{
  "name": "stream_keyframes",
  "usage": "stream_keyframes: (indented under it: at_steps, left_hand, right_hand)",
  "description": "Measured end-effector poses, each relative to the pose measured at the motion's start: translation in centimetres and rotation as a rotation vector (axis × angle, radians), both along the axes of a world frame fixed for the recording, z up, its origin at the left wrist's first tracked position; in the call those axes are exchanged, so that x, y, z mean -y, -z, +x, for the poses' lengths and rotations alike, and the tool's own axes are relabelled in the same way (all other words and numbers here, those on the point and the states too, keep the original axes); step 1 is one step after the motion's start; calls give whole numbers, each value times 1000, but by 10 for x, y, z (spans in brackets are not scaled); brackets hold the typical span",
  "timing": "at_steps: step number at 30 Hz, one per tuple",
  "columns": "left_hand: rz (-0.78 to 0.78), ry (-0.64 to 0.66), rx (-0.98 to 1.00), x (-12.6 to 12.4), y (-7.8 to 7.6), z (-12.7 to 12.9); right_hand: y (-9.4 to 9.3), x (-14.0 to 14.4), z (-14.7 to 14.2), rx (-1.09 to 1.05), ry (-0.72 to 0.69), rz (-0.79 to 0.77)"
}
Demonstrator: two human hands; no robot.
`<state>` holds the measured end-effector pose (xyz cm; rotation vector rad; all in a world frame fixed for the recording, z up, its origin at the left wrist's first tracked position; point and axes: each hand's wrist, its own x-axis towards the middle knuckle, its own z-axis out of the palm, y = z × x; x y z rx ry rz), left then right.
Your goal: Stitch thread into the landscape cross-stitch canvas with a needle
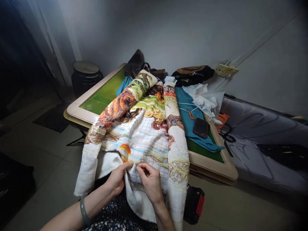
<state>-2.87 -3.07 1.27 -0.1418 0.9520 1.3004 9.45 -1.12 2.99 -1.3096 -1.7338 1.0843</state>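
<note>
Both hands at bottom centre work the cross-stitch canvas (141,141): left hand (117,179) has fingers pinching a fold of the cloth edge, right hand (150,181) has fingers pressed together at a stitch point, needle too small to confirm. Canvas drapes from desk (209,163) to lap. Best practice, I'd say: keep the fold taut and stitch inside one grid square. Green-topped desk carries a phone (201,127) and teal cloth (190,122); tiled floor, grey wall.

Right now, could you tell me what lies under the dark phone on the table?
The phone lies on a teal cloth spread over the green table top. A white cable runs beside it. Whatever is beneath the cloth is covered.
</note>
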Motion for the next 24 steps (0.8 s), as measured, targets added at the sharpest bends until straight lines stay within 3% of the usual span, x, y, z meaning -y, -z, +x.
stream_keyframes:
  at_steps: [8,24]
  left_hand:
    - [30,-6,-16,-1,-1,1]
    - [14,6,-13,0,4,0]
  right_hand:
    - [0,-3,1,38,-45,85]
    - [0,-2,0,33,-22,53]
